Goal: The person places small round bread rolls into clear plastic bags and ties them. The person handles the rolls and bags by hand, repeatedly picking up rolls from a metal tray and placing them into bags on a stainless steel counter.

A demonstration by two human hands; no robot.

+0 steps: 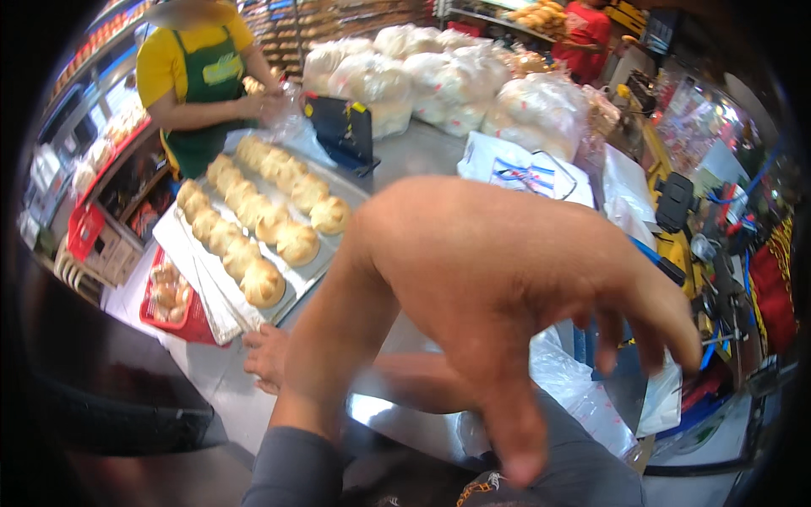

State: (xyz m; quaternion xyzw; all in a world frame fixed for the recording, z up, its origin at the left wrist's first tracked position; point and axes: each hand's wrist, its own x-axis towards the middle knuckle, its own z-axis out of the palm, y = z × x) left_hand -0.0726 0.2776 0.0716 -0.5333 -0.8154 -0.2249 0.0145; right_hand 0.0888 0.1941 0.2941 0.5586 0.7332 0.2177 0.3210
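Observation:
My left hand (507,262) reaches across the middle, large and close. Its back faces up, its thumb points down toward me, and its loosely bent fingers are apart with nothing visible in them. Beneath it my right arm crosses to the left. My right hand (269,357) is partly hidden by my left forearm; its fingers curl at the edge of the metal table (414,165), just below the tray corner. Beside it, the baking tray (336,184) carries three lines of golden, knotted bread loaves (262,215). Another pale tray edge (190,258) shows at its left.
A person in a green apron (211,80) stands across the table, by a dark upright panel (342,131). Large clear bags of bread (372,84) fill the back. A red crate (193,317) stands on the floor at left. Tools and a yellow rack (676,253) crowd the right.

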